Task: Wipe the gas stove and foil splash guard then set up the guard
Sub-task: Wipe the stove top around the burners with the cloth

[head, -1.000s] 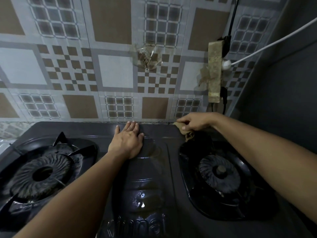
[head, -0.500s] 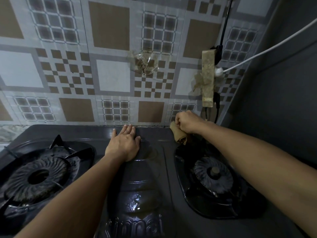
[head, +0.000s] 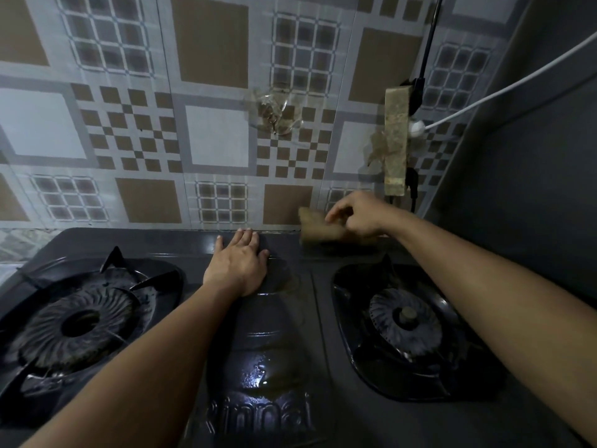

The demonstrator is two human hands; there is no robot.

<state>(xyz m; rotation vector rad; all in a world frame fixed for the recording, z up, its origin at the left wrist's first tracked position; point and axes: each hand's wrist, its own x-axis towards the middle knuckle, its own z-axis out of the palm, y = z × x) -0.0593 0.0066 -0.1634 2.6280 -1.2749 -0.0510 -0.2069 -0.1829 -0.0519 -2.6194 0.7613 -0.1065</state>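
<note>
A dark two-burner gas stove (head: 319, 318) fills the lower part of the head view. My left hand (head: 239, 266) lies flat, fingers together, on the stove's raised middle near its back edge. My right hand (head: 358, 215) grips a tan cloth (head: 316, 229) that presses on the stove's back edge behind the right burner (head: 405, 321). The cloth is blurred. The left burner (head: 77, 324) still carries its pan-support prongs. No foil splash guard is in view.
A patterned tiled wall (head: 216, 137) rises right behind the stove. A grimy power strip (head: 395, 140) with a white plug and cables hangs on it at the right. A dark wall (head: 533, 173) closes off the right side.
My right hand has dragged the cloth along the stove's back edge, from above the right burner toward the left. My left hand has stayed flat in place.
</note>
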